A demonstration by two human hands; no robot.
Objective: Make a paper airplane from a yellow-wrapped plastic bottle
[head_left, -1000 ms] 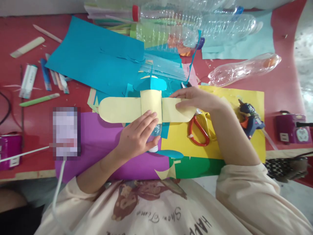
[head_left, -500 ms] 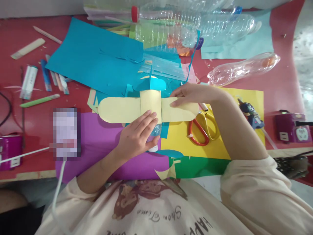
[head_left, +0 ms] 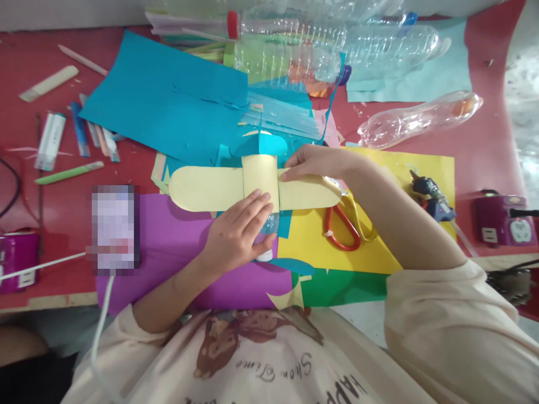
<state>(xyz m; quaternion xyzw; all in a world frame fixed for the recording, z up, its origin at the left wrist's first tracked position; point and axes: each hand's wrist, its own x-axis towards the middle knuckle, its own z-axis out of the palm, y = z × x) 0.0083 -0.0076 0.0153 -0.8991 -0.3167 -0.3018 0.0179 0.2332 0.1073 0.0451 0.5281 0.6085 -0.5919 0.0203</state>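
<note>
A model plane made from a plastic bottle wrapped in cream paper (head_left: 260, 174) lies in front of me. Cream paper wings (head_left: 206, 189) with rounded ends stretch out to both sides, and blue paper tail pieces (head_left: 272, 145) sit at its far end. My left hand (head_left: 239, 231) is closed over the bottle's near part, fingers on the cream wrap and thumb by the white cap (head_left: 265, 256). My right hand (head_left: 314, 161) pinches the far edge of the right wing close to the body, its thumb on top and its fingertips partly hidden.
Scissors (head_left: 342, 230) with red and yellow handles lie partly under the right wing. A glue gun (head_left: 432, 193) rests on yellow paper at right. Clear bottles (head_left: 290, 45) and blue paper (head_left: 168, 95) are at the back. A cabled phone (head_left: 113, 227) and markers (head_left: 49, 140) are at left.
My right hand has slid left along the wing toward the plane's body. My left hand and the plane stay in place.
</note>
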